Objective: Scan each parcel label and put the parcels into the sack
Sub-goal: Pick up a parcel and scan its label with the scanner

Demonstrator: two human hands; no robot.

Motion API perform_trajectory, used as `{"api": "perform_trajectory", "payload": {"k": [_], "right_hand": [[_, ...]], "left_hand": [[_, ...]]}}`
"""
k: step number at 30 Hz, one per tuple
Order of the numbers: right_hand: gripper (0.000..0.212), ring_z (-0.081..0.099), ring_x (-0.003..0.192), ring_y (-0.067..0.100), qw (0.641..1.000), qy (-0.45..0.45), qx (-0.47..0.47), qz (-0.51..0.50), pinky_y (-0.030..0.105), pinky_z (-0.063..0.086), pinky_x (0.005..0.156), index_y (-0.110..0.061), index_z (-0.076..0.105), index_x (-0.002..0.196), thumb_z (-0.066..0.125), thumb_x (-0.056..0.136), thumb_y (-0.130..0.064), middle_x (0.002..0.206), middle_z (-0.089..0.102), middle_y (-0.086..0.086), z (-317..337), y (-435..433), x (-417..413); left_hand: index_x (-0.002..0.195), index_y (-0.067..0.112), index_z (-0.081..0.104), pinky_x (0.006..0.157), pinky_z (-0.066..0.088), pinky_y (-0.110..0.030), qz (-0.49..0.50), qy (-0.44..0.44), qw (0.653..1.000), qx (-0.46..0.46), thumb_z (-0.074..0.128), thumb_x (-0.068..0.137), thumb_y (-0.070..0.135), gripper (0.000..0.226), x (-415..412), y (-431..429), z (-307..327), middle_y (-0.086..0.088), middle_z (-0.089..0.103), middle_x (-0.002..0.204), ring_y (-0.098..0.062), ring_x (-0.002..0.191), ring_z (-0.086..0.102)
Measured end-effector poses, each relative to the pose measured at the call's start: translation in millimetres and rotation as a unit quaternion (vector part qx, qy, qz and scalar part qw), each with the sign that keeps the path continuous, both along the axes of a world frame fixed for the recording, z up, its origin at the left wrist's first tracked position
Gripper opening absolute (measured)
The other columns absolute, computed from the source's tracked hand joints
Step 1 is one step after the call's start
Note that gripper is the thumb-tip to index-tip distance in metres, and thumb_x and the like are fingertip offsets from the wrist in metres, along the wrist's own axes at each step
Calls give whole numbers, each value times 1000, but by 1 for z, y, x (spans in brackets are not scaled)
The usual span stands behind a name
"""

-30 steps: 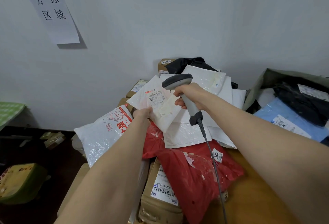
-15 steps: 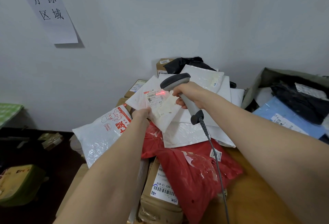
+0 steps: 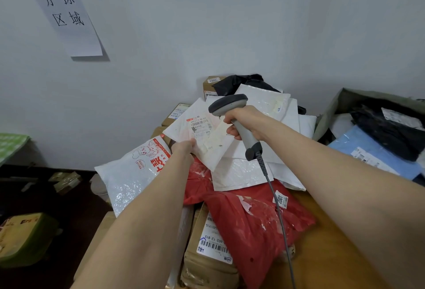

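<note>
My left hand [image 3: 184, 148] pinches the lower left edge of a white padded mailer [image 3: 184, 125], held tilted above the pile with its barcode label [image 3: 200, 125] facing up. My right hand [image 3: 247, 121] grips a grey corded barcode scanner [image 3: 227, 104], whose head points down-left at that label from just to its right. No red beam shows on the label. The grey-green sack [image 3: 358, 100] stands open at the right, with a blue parcel [image 3: 372, 150] and dark bags inside.
Under my hands lies a heap: a white bubble mailer with red print [image 3: 133, 169], a red bag [image 3: 248, 217], a brown taped parcel [image 3: 207, 256], white mailers [image 3: 243, 173] and cardboard boxes [image 3: 211, 84] against the wall. The wooden table [image 3: 326, 254] shows at lower right. A dark floor drops away to the left.
The scanner's red beam lit the label half a second ago and is off now. Both hands and the mailer have barely shifted.
</note>
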State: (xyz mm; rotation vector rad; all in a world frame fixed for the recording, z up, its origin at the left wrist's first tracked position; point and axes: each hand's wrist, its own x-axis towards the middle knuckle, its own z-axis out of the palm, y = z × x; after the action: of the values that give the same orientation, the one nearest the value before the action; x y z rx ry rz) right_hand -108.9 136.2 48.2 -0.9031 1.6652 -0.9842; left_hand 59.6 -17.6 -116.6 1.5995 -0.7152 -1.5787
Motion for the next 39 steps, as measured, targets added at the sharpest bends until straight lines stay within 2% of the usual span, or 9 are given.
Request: {"api": "perform_trajectory", "payload": {"k": [3,8,15,17,23,27,30,34,39], "right_hand": [[3,53,51,16,1000,3,1,1,25,49,55,-8,58,83,60,85,-10,63,63,12,-1,-1,1],[3,53,48,15,1000,8,2,8,25,48,55,-9,59,82,60,84,-10,58,62,8,-3,-4,1],[6,54,50,16,1000,-5,8,-1,24,48,53,-7,58,81,61,86,-10,60,64,11,-11,-9,-1],[7,56,51,16,1000,-9,6,-7,25,49,54,-7,59,83,63,86,-12,61,66,12,-13,-11,-5],[9,58,50,17,998,-59,-7,-17,33,55,66,-4,62,90,64,85,-11,58,66,12,-25,-12,-42],[13,59,51,17,998,-68,9,7,26,50,51,-3,62,95,64,85,-11,68,67,15,-32,-2,-82],[14,56,46,15,995,-94,17,22,24,49,49,-2,62,98,62,86,-10,67,65,14,-39,13,-120],[4,51,42,11,986,-163,27,16,21,47,45,-5,58,85,59,88,-8,60,60,9,-49,37,-167],[11,49,38,10,977,-210,33,15,19,45,42,-6,57,78,57,89,-7,51,59,5,-58,64,-211]], "left_hand": [[91,6,52,81,51,-38,-35,1,999,-14,59,91,7,7,-4,28,21,-11,61,90,-25,77,62],[110,7,58,89,54,-48,1,7,1000,2,71,80,3,33,0,15,18,-11,66,110,-31,98,64],[109,5,55,90,53,-46,-17,2,1000,0,67,85,5,27,-5,26,27,-8,64,111,-27,98,63],[113,4,55,89,54,-47,4,10,1000,-2,70,83,5,34,-5,31,29,-9,64,112,-29,99,64],[124,6,55,85,55,-42,69,56,995,-54,65,87,0,39,-25,58,50,-9,64,118,-30,105,64],[127,5,54,70,52,-32,106,54,989,-83,65,88,1,41,-57,83,65,-9,63,120,-28,105,63],[126,5,55,74,53,-34,123,39,988,-89,64,89,2,39,-90,109,68,-10,64,118,-27,99,64],[129,2,54,69,54,-34,151,64,981,-100,61,90,-2,40,-133,147,62,-12,63,121,-28,98,63],[124,3,55,79,53,-39,165,76,979,-98,61,89,-5,37,-174,185,61,-13,63,121,-28,96,62]]}}
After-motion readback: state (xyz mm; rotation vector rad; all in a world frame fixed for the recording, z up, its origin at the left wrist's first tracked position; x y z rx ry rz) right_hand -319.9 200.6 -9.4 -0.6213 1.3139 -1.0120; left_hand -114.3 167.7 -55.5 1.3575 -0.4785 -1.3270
